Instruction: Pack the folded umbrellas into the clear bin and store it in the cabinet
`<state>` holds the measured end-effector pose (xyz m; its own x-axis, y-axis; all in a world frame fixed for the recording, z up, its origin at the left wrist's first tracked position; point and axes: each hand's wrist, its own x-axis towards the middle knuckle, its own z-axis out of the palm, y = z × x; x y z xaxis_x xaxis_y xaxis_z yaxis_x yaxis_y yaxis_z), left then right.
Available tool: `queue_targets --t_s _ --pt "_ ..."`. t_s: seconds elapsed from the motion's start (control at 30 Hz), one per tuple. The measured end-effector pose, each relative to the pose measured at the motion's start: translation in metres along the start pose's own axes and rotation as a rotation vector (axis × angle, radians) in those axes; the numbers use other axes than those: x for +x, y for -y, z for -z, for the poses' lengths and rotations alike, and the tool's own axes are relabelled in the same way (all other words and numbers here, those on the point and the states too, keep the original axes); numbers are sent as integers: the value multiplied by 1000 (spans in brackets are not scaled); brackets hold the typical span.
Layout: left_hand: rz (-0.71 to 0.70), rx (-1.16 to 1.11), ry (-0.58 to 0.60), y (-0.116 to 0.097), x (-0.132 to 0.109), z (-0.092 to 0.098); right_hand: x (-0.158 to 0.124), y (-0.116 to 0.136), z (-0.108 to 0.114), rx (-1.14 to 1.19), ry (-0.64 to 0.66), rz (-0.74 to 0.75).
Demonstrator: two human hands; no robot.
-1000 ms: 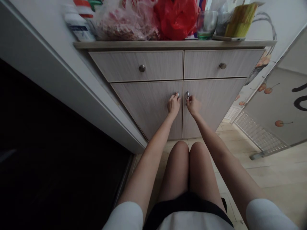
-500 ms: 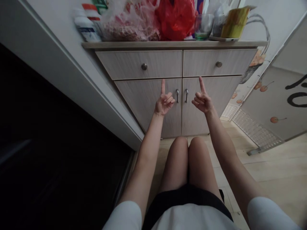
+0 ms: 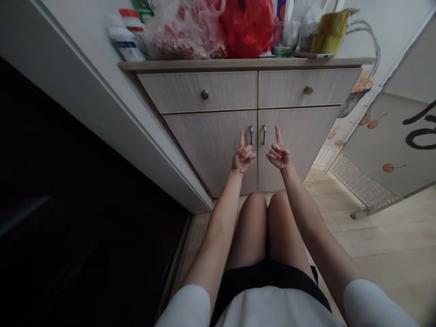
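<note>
My left hand (image 3: 244,156) is raised before the left cabinet door (image 3: 207,145), palm side toward me. Its index finger is stretched upward and the other fingers are bent; it is open and holds nothing. My right hand (image 3: 279,154) mirrors it before the right cabinet door (image 3: 303,136), also open and empty, with the index finger up and the rest curled. Between the two hands are the left door handle (image 3: 251,135) and the right door handle (image 3: 264,135). Whether either hand touches a door I cannot tell; neither grips a handle.
On the cabinet top (image 3: 204,65) stand white bottles (image 3: 126,43), a clear plastic bag (image 3: 187,36), a red bag (image 3: 248,29), a glass (image 3: 286,38) and a yellow packet (image 3: 329,34). Two drawer knobs sit above the doors. A panel with cherry pictures (image 3: 391,136) stands at right.
Both hands have moved closer together and lower toward me, the left going right and the right going left. The finger poses look the same. The view has shifted slightly.
</note>
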<state>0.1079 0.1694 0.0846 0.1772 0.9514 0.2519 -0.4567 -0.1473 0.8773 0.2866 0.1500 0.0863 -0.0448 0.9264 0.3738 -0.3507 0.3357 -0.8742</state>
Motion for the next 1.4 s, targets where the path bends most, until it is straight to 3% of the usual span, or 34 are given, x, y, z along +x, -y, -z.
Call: queue_targets --t_s 0.47,0.57,0.7,0.77,0.9,1.0,1.1,1.4 --pt "12 12 -5 2 5 6 7 -5 6 -66 -15 -8" --pt "20 119 -68 10 23 5 28 -16 13 -243 -147 -27" --pt "21 466 -291 25 61 -7 67 -36 15 -509 -408 -115" --pt "9 616 -335 31 77 -14 82 -45 12 -618 -371 -96" --pt "-2 780 -262 35 86 -17 90 -57 7 -738 -202 -46" --pt "-63 836 -237 34 73 -10 76 -61 8 -759 -213 -25" --pt "-157 852 -234 33 44 -1 48 -58 12 -752 -235 32" --pt "-448 782 -393 20 -79 40 -59 -14 35 -691 -260 176"
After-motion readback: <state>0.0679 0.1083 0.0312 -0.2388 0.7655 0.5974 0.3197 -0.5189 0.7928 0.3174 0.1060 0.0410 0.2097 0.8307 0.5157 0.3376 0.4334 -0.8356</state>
